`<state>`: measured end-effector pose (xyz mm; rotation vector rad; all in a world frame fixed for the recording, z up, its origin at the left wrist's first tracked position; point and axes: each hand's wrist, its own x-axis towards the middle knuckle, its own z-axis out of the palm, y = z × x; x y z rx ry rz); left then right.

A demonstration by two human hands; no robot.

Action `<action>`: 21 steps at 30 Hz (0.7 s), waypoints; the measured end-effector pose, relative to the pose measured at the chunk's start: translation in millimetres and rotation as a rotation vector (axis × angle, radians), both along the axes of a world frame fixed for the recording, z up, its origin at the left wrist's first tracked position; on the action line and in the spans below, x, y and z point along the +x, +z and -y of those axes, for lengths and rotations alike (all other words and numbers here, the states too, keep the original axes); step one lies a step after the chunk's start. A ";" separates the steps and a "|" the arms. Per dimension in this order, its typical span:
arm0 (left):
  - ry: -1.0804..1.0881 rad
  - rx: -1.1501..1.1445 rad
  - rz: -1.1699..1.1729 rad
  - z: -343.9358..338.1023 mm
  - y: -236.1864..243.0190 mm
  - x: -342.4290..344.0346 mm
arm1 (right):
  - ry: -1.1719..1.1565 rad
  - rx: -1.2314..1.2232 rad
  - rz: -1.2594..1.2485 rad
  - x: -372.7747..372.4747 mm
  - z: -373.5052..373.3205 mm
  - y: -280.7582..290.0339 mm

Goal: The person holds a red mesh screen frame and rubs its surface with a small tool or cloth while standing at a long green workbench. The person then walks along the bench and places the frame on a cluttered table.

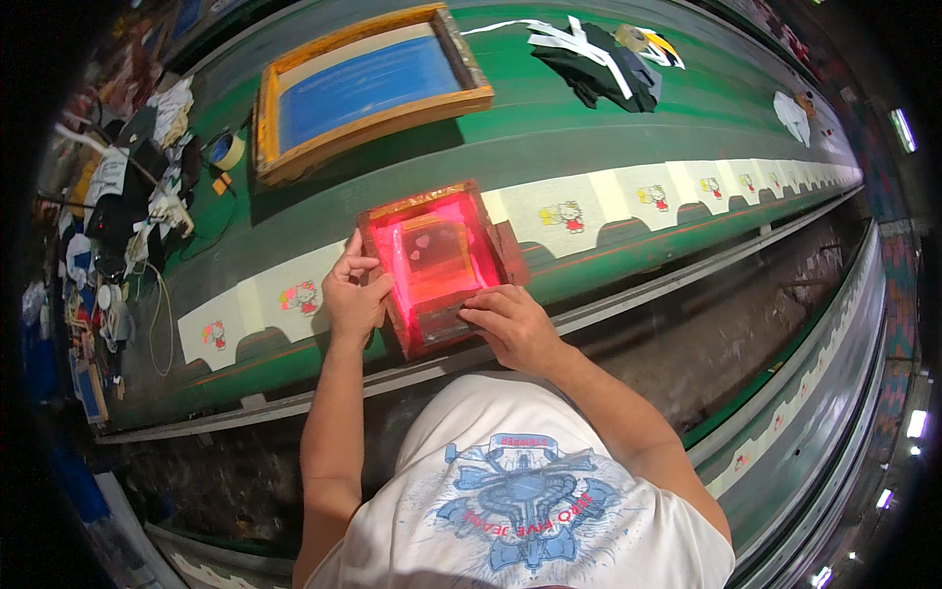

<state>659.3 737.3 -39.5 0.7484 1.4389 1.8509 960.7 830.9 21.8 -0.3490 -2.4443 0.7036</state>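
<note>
A small wooden screen-printing frame, its inside bright pink-red with ink, lies slightly turned on the green table over a pale fabric strip. My left hand grips its left side, thumb on the rim and fingers along the outer edge. At the frame's near end rests a flat greyish bar, seemingly a squeegee. The fingers of my right hand are closed on its right end; their undersides are hidden. Cut pale fabric pieces bear small printed cartoon figures in red and yellow, on both sides of the frame.
Behind stands a larger wooden frame with a blue mesh. Dark cloth with white strips lies further right. A tape roll and cluttered rags and tools fill the left end. A metal rail edges the table.
</note>
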 end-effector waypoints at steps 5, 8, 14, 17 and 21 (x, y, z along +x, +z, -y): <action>-0.001 0.041 -0.025 -51.0 5.7 59.1 | -0.041 -0.049 -0.059 56.9 -41.4 -3.7; 0.002 0.041 -0.031 -90.0 -3.3 99.3 | -0.070 -0.054 -0.066 100.0 -74.6 -8.1; 0.004 -0.043 0.020 -145.6 -7.3 163.3 | -0.059 -0.065 -0.058 169.1 -129.3 -13.5; 0.000 -0.121 0.067 -153.9 -8.8 173.8 | -0.023 -0.104 -0.070 188.2 -150.1 -12.4; 0.000 -0.159 0.102 -156.2 -3.6 177.8 | 0.040 -0.149 -0.096 198.5 -163.7 -12.0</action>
